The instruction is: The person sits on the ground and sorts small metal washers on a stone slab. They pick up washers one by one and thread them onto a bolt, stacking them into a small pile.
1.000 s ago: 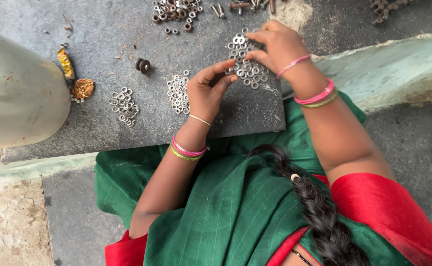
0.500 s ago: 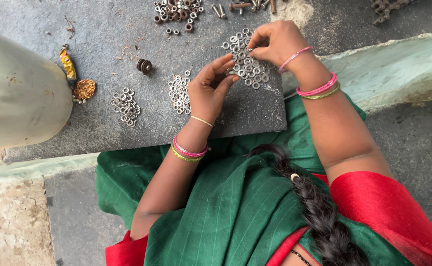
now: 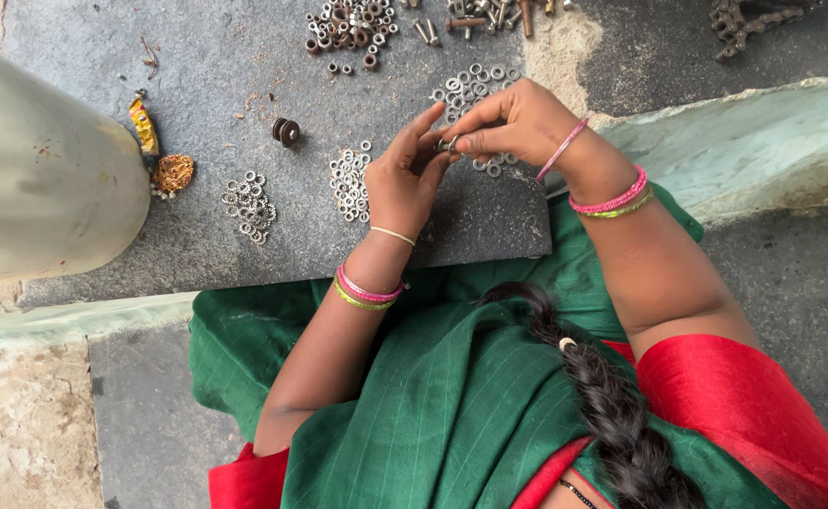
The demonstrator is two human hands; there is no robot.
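My right hand [image 3: 513,123] pinches a small silver washer [image 3: 448,145] between thumb and forefinger. My left hand [image 3: 403,184] meets it from the left, and its fingertips close on the same washer. Both hands hover just above a grey stone slab [image 3: 197,66]. A loose pile of washers [image 3: 466,90] lies under and behind my right hand. Another washer pile [image 3: 350,181] lies right beside my left hand. Both wrists wear pink and green bangles.
A third washer pile [image 3: 249,203] lies further left, near two dark rings [image 3: 287,130]. Nuts [image 3: 348,24] and bolts [image 3: 489,11] lie at the slab's far edge, dark metal pieces [image 3: 744,17] at top right. A large pale cylinder [image 3: 46,179] stands at left beside a coppery scrubber [image 3: 173,172].
My right hand lifted off the washer pile and came toward my left hand. The left hand raised its fingers, and the two now meet on one washer.
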